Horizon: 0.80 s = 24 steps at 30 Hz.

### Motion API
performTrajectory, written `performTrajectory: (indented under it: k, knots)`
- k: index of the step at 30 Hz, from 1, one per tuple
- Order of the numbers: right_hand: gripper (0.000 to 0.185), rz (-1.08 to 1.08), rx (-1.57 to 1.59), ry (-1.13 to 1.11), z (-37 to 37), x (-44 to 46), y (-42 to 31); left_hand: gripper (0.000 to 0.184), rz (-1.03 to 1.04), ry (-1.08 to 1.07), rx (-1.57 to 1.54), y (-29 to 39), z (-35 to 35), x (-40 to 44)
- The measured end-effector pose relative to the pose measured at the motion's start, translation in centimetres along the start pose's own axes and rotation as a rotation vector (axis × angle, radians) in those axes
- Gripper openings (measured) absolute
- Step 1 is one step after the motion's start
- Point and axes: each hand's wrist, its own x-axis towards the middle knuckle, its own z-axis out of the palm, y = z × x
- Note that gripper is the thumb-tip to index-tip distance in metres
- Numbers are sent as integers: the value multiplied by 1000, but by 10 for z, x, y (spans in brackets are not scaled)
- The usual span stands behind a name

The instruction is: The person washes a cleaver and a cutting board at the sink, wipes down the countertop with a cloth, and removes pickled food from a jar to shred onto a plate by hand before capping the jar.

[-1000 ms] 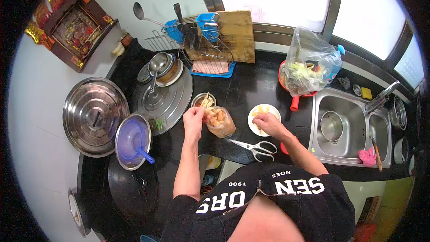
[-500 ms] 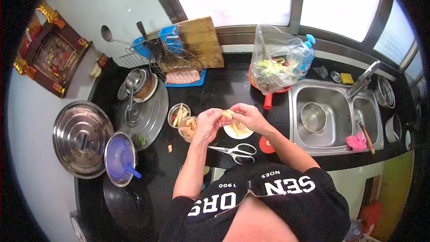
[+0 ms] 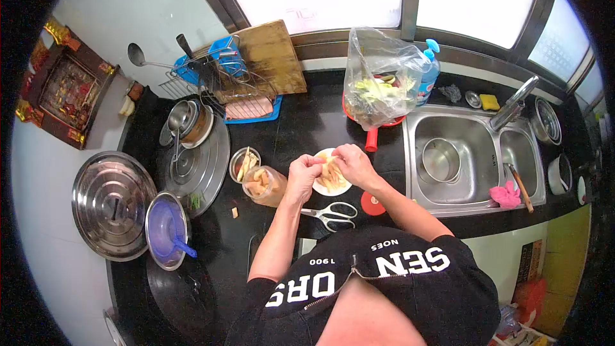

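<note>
My left hand [image 3: 302, 176] and my right hand [image 3: 353, 164] meet above a white bowl [image 3: 348, 185], both with fingers pinched. Between the fingertips is a pale yellow strip of food [image 3: 326, 161], partly hidden by them. More pale shreds [image 3: 331, 181] lie in the bowl. Left of my left wrist stands a clear jar [image 3: 264, 187] of pale yellow chunks. A small metal bowl [image 3: 245, 162] with light strips in it sits just behind the jar. White-handled scissors [image 3: 333, 216] rest on the counter in front of the white bowl, beside a red lid [image 3: 372, 203].
To the right is a steel sink [image 3: 421, 129] with a metal pot [image 3: 441, 159] inside. Behind my hands, a plastic bag of greens [image 3: 383, 90] stands in a red-handled container. Large lids [image 3: 114, 205] and a purple strainer [image 3: 168, 230] lie left. A small pale piece [image 3: 234, 213] sits on the counter.
Both hands have lowered toward the white bowl and moved slightly apart, and the food between them now looks like a thin strip. The camera view has shifted a little.
</note>
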Motion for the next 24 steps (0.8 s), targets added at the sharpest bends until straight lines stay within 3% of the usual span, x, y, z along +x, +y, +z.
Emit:
performTrajectory:
  k: [2,4,6,10,13,15,16,19,21,24]
  knots:
    - [24,78,137,-25,3,0,-3,11,41,56,71,1,2,-2]
    - [23,156,274,-52,3,2,-7,11,147,71,396,-4,-2,-3]
    - [25,413,646,-279,-1,4,-7,10,178,82,413,-10,-4,-3]
    - [21,429,695,-298,9,0,6,9,214,79,433,-19,-3,-2]
    - [17,474,551,-246,18,-3,14,9,185,83,416,-16,4,-9]
    - [15,528,543,27,24,-3,19,8,212,82,357,-21,7,-11]
    - [15,525,542,26,25,-3,22,8,240,82,298,-23,8,-11]
    - [20,608,659,46,19,0,19,8,161,110,278,-24,5,-13]
    - [18,697,949,101,8,2,15,10,123,121,325,-24,-2,-13]
    - [17,659,1116,125,-1,5,16,12,41,137,323,-21,-12,-15]
